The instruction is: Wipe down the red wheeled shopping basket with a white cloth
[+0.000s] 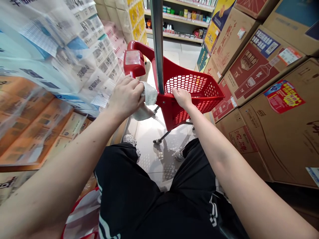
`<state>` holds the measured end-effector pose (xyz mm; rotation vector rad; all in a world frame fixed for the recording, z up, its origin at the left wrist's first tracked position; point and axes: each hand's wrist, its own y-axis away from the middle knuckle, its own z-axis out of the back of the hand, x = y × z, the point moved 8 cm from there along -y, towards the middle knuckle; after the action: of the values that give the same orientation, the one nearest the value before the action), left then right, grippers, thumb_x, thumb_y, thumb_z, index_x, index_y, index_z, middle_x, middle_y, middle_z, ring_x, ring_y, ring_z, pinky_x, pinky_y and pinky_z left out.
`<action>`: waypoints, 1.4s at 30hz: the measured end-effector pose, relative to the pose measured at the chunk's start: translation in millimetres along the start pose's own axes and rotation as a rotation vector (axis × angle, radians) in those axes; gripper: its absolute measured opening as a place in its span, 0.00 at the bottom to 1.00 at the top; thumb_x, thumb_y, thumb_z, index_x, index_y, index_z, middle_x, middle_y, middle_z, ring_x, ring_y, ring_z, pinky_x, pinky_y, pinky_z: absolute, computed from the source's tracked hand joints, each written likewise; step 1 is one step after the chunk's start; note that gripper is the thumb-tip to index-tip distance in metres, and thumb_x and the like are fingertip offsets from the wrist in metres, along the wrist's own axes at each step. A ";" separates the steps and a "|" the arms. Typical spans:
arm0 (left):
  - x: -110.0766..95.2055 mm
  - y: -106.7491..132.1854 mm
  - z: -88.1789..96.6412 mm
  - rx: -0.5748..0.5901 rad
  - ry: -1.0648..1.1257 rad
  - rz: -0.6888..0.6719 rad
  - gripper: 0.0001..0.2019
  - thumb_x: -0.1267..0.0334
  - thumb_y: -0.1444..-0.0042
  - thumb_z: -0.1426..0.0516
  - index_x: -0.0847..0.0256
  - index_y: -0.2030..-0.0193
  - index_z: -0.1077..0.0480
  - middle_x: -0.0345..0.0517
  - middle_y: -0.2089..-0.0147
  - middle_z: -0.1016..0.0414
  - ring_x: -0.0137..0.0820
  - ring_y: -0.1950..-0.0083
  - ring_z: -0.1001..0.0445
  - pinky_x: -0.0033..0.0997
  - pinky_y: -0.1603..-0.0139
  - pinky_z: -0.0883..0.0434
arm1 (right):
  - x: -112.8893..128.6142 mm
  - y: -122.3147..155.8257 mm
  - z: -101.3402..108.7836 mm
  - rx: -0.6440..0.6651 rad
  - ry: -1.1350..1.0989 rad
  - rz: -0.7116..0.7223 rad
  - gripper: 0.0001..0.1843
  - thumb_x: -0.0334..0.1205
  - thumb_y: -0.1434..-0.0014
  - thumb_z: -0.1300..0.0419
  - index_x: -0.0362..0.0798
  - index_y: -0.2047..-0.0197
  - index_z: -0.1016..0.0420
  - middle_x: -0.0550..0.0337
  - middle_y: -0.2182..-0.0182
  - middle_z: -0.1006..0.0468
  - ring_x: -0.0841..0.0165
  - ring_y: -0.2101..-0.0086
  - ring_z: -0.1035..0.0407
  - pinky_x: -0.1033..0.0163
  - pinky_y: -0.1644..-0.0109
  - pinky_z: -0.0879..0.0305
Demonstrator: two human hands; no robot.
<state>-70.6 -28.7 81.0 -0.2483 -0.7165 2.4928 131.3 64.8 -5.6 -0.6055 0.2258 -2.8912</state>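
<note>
A red shopping cart [169, 114] with a perforated plastic basket stands in front of my legs, on thin metal legs with casters. My left hand [127, 94] is closed around a pale grey cloth [150, 94], which hangs down below the fingers. It is just under the red handle piece [134, 61] on the cart's left; whether it touches that piece is hard to see. My right hand [182, 98] grips the near rim of the basket, with its fingers curled over the edge. A metal pole [157, 43] rises from the cart between my hands.
Plastic-wrapped paper packs [82, 66] are stacked high on the left, with orange packs [30, 119] below. Cardboard cartons [281, 132] wall the right side. Shelves of goods [185, 21] stand beyond the tiled floor [147, 159]. A red-and-white bag [83, 215] lies beside my left leg.
</note>
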 end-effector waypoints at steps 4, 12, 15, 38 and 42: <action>-0.7 -13.3 -4.3 -0.004 0.006 0.000 0.15 0.53 0.37 0.52 0.56 0.61 0.28 0.50 0.61 0.23 0.44 0.49 0.27 0.49 0.44 0.35 | 2.2 2.3 1.8 0.016 -0.014 -0.011 0.36 0.57 0.29 0.66 0.49 0.66 0.21 0.53 0.65 0.20 0.59 0.60 0.27 0.61 0.58 0.39; -8.7 -10.1 -6.8 -0.016 0.000 0.038 0.21 0.49 0.34 0.57 0.55 0.62 0.27 0.49 0.61 0.22 0.42 0.48 0.29 0.48 0.46 0.38 | 6.4 7.6 8.5 0.041 -0.031 -0.015 0.36 0.57 0.29 0.65 0.49 0.64 0.20 0.53 0.62 0.19 0.58 0.58 0.27 0.61 0.57 0.39; -15.6 -1.7 -5.5 0.004 -0.028 0.025 0.21 0.48 0.33 0.57 0.55 0.58 0.28 0.46 0.54 0.23 0.40 0.46 0.32 0.49 0.43 0.38 | 4.4 7.6 8.0 0.039 -0.023 -0.011 0.35 0.56 0.29 0.65 0.49 0.64 0.20 0.53 0.62 0.19 0.59 0.58 0.27 0.62 0.57 0.39; -5.3 -3.7 -1.1 0.243 0.101 -0.229 0.21 0.50 0.33 0.56 0.56 0.47 0.27 0.50 0.47 0.24 0.41 0.44 0.29 0.49 0.39 0.34 | 5.9 4.1 4.9 0.040 -0.011 -0.004 0.36 0.56 0.29 0.66 0.49 0.65 0.21 0.53 0.63 0.20 0.59 0.58 0.27 0.61 0.56 0.39; -12.7 14.9 3.5 0.089 0.100 -0.085 0.20 0.55 0.32 0.57 0.52 0.42 0.31 0.45 0.37 0.31 0.40 0.31 0.39 0.52 0.28 0.45 | 6.6 2.4 4.4 0.037 -0.014 -0.001 0.36 0.56 0.29 0.66 0.49 0.64 0.21 0.53 0.64 0.20 0.59 0.58 0.27 0.62 0.56 0.39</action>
<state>-67.5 -47.8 76.3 -0.3018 -0.5618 2.4063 127.5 60.6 0.5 -0.6190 0.1690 -2.8847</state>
